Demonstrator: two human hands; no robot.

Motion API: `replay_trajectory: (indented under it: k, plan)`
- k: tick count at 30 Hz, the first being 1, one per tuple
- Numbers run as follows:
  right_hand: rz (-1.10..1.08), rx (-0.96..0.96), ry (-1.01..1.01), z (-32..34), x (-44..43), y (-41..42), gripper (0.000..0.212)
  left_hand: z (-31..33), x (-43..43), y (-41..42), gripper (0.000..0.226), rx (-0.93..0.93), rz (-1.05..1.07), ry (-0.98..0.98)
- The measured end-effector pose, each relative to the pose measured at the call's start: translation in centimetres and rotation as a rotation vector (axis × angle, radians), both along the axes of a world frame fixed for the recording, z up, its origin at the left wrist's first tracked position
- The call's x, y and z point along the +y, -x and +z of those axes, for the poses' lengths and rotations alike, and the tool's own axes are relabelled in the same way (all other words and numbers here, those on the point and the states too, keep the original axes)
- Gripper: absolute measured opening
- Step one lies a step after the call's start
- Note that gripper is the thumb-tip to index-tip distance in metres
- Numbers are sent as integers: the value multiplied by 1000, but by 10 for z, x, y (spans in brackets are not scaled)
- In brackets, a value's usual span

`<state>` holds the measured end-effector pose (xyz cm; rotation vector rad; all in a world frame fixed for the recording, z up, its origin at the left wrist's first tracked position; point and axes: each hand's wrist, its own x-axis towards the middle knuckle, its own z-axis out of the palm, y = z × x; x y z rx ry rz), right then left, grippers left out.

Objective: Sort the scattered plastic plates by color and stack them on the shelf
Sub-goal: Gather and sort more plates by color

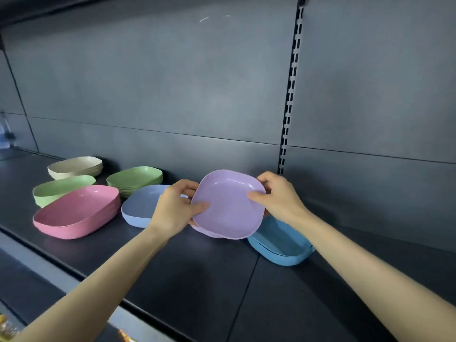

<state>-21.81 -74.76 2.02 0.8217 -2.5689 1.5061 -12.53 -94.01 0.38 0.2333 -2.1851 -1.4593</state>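
Dark grey panelling (172,82) backs a dark shelf (197,267), and a slotted upright (290,95) runs down the wall toward the shelf's back edge.

Midway along the shelf, a purple plate (228,206) is held tilted just above the surface. The left hand (172,211) grips its left rim and the right hand (278,196) its right rim. On both hands the fingers (199,207) are clamped on the plate, thumbs on the upper face and the rest curled under.

A second purple plate (207,232) peeks out directly beneath, so the step in hand looks like building the purple stack. The next move probably calls for levelling the held plate, squaring it over the lower one and letting it nest.

A blue stack (281,248) sits touching or just beside the purple pair on the right, partly under the held plate's edge. It could get nudged on the way down.

A pale blue plate (139,208) lies close on the left, behind the left wrist. Further toward the shelf's left end are a pink stack (76,211) near the front edge and a lone green plate (59,187) behind it. A green stack (134,178) and a cream stack (74,166) stand near the back edge. The lone green plate and the pale blue plate seem not yet joined to stacks.
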Motion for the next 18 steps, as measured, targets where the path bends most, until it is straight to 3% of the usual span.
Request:
replay_trajectory:
  k: [8, 18]
  plan:
    - [-141, -33, -154, -8, -39, 30, 10, 2, -57, 57, 38, -58, -117, 299]
    - [-338, 9, -496, -15, -55, 37, 11, -6, -88, 96, 33, -187, -318, 668]
